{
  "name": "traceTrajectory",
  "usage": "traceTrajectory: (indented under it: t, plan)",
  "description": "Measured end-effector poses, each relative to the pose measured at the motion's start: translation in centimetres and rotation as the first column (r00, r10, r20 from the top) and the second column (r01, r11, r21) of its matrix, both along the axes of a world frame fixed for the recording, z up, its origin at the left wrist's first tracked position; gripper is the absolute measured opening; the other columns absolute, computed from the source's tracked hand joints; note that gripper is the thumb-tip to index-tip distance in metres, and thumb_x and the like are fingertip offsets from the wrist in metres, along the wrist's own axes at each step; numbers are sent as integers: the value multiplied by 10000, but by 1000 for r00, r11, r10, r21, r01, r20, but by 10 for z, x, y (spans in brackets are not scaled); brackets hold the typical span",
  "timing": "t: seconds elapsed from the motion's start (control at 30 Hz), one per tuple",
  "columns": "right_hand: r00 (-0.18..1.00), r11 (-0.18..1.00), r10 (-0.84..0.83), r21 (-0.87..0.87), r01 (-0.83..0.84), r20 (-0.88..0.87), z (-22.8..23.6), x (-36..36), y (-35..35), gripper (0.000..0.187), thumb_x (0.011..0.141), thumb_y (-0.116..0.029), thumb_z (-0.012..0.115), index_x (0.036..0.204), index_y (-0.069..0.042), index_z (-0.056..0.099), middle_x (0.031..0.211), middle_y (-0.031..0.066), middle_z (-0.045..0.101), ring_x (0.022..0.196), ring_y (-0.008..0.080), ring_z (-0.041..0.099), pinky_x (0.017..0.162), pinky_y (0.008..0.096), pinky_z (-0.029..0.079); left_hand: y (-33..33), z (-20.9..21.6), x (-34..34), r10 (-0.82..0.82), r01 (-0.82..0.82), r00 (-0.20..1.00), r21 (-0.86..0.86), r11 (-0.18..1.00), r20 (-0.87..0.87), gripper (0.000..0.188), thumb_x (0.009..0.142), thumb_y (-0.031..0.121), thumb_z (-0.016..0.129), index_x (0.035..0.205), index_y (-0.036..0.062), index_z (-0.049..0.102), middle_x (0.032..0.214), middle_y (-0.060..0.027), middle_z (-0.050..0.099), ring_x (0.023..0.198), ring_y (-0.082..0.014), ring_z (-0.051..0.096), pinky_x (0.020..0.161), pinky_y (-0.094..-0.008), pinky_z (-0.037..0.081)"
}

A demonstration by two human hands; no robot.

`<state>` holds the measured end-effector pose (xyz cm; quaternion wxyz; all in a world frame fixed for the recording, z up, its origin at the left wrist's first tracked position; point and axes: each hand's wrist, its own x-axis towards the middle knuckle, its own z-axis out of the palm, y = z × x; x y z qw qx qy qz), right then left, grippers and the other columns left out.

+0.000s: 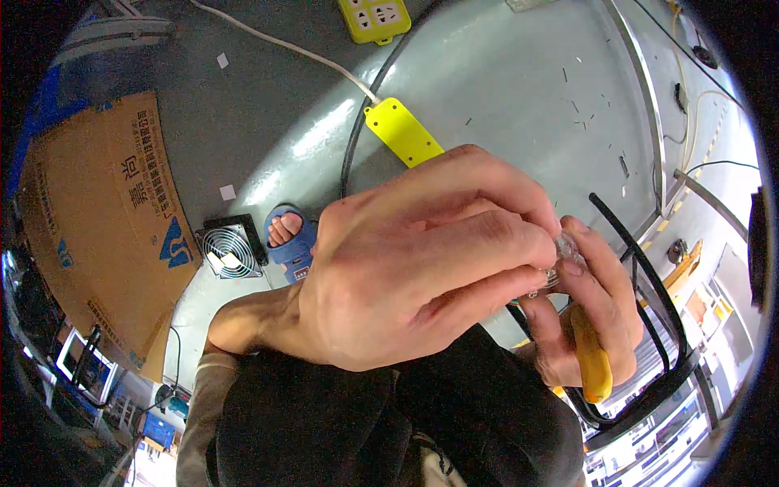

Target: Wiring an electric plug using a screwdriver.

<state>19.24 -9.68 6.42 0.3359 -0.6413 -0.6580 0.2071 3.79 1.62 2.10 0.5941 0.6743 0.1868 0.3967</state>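
My left hand [422, 260] fills the middle of the view, its fingers closed. Their tips pinch a small, shiny, clear plastic piece [568, 247], mostly hidden between the two hands. Just to the right, my right hand [596, 308] has its fingers curled against the same clear piece. A curved yellow handle-like thing [594, 365] lies along the fingers of that hand, pointing down; its upper end is covered, so I cannot tell its kind. Both hands are held over my dark-clothed lap.
Beyond the hands, a yellow-green power strip [402, 130] and a second strip [376, 18] lie on the grey floor. To the left are a large cardboard sheet [105, 235] and a fan [230, 252], beside a foot in a blue slipper [292, 243]. A black metal frame [669, 316] stands at right.
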Motion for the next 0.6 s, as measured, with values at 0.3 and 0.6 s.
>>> traceTrajectory:
  t: [0.3,0.6]
  plan:
    - [994,1000,-21,-21,23,104,7,-11,2,393,682,-113,787,949,68,562,1042,314,581,937,382,623,774,391,537,4,-2,-13,-34,33,999,62,998,14,247,637,-18,779,829,-28,625,925,-198,622,786,-233,663,665,-272,542]
    - [992,999,-30,40,26,126,6,-6,-4,374,667,-91,787,917,77,567,1030,313,587,917,386,630,768,407,539,-2,1,-9,-38,41,999,88,995,-35,248,644,4,780,828,-33,617,997,-227,621,798,-226,655,683,-274,538]
